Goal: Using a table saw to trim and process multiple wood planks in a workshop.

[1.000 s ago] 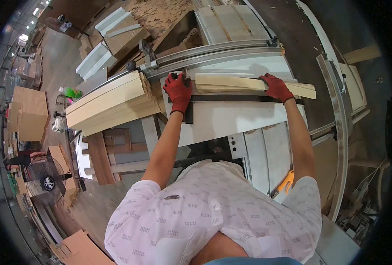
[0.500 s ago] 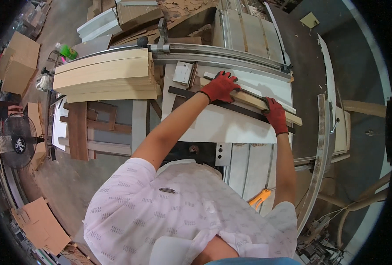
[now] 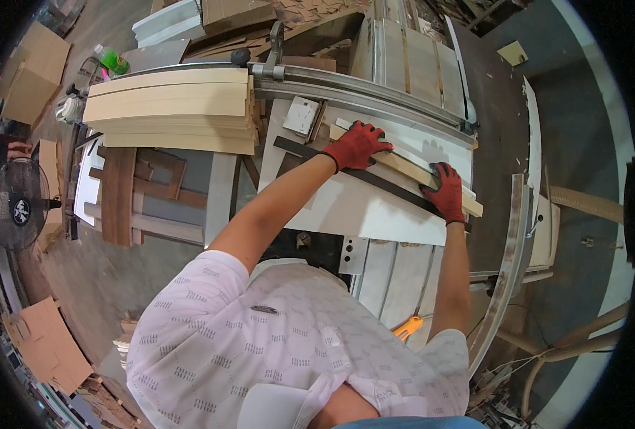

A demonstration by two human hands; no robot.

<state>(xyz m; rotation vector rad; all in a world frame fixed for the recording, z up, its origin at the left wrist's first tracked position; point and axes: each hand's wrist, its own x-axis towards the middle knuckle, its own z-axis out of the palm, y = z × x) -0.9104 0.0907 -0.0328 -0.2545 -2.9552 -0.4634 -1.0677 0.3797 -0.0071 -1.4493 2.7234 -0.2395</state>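
Both my hands wear red work gloves with dark fingertips. My left hand [image 3: 358, 146] curls over a pale wooden strip [image 3: 402, 166], which lies slantwise on a white board [image 3: 325, 204]. Farther right, my right hand [image 3: 446, 191] bends its fingers over the same strip near its right end, its thumb at the near side by a dark strip [image 3: 299, 148]. The dark strip runs along the near side of the pale one, partly under my hands. A white strip [image 3: 468, 191] shows just beyond the pale wood. The undersides of my fingers are hidden.
A metal fence rail [image 3: 360, 89] crosses behind the board. At the left lies a stack of pale boards [image 3: 171, 107], with brown wooden pieces [image 3: 119, 193] below. A small white box [image 3: 302, 115] stands near my left hand. An orange-handled tool [image 3: 407, 327] lies near my right forearm.
The whole view has tilted slightly. My right thumb now shows apart from the fingers, at the near side of the strip. My left hand stays over the pale wooden strip.
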